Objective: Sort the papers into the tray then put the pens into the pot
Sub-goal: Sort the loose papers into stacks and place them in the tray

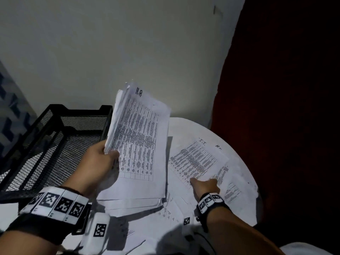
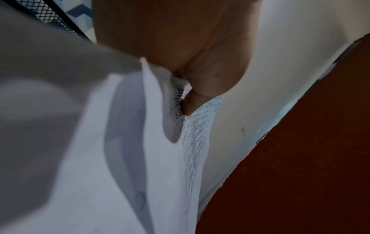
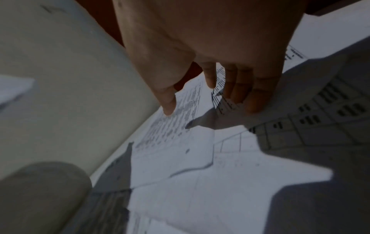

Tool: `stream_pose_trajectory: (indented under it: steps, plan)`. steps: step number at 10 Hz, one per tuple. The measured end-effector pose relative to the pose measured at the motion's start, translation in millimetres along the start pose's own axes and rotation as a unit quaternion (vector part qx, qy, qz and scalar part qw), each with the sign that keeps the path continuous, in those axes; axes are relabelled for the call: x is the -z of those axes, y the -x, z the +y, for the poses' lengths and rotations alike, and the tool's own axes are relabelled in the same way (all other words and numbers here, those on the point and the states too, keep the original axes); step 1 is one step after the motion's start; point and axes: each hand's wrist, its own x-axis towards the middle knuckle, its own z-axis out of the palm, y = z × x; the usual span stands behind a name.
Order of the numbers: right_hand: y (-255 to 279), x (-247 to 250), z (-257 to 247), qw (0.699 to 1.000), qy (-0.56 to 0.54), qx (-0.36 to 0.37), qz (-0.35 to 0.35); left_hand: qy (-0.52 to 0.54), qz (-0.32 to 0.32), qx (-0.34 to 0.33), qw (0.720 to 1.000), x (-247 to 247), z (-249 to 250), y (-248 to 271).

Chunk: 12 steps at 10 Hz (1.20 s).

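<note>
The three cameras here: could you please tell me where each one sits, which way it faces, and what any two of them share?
Head: worn on the head, looking forward and down at the round white table, the black mesh tray and the wall; both forearms and hands show.
Left wrist: looks along the left hand, whose thumb pinches the held stack of papers.
Right wrist: looks along the right hand, fingertips on the loose sheets.
Shared: head and left wrist both show the held stack and the tray's mesh.

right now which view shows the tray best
The head view: the black mesh tray sits whole at the table's left, beside the left hand. The left wrist view catches only a corner of its mesh; the right wrist view shows none.
</note>
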Motion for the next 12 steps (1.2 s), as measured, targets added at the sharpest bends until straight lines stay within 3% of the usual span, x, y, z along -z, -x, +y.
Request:
stream_pose_trajectory:
  steps: [1, 2, 4, 5, 6, 7, 9, 10, 11, 12]
  plan:
    - [18.2, -4.0, -14.1, 0.995, 0.097, 0.003, 0.019, -0.012, 0.001, -0.008, 1.0, 3.4, -3.5, -4.5]
    - [4.6, -21.4, -11.6, 0.991, 0.127, 0.01, 0.031, -0.03, 0.015, -0.014, 0.999, 10.5, -9.7, -15.6]
    - [2.6, -22.4, -12.9, 0.996, 0.027, 0.055, 0.062, -0.058, 0.011, -0.015, 0.998, 16.6, -10.5, -20.3]
    - [-19.2, -5.8, -11.1, 0.967, 0.215, 0.134, -0.022, -0.06, 0.01, -0.01, 0.998, 16.1, -10.7, -22.2]
    - [-20.3, 23.8, -18.6, 0.989, 0.099, 0.104, 0.025, -0.067, 0.005, -0.014, 0.998, 15.7, -9.4, -20.1]
    - [-10.1, 55.4, -25.2, 0.991, -0.045, 0.121, 0.029, -0.071, -0.005, -0.013, 0.997, 14.3, -6.3, -14.6]
    - [38.0, 103.5, -36.1, 0.938, -0.285, 0.178, -0.082, -0.084, -0.015, 0.006, 0.996, 9.5, -4.8, -8.1]
    - [76.6, 113.7, -34.2, 0.909, -0.322, 0.202, -0.172, -0.053, -0.022, 0.013, 0.998, 5.2, -0.3, 3.0]
    - [111.4, 111.5, -25.0, 0.9, -0.307, 0.206, -0.234, 0.025, -0.058, 0.038, 0.997, -1.7, 1.8, 15.7]
    - [132.4, 98.5, -18.8, 0.903, -0.273, 0.203, -0.261, 0.168, -0.102, 0.071, 0.978, -8.0, 0.6, 26.3]
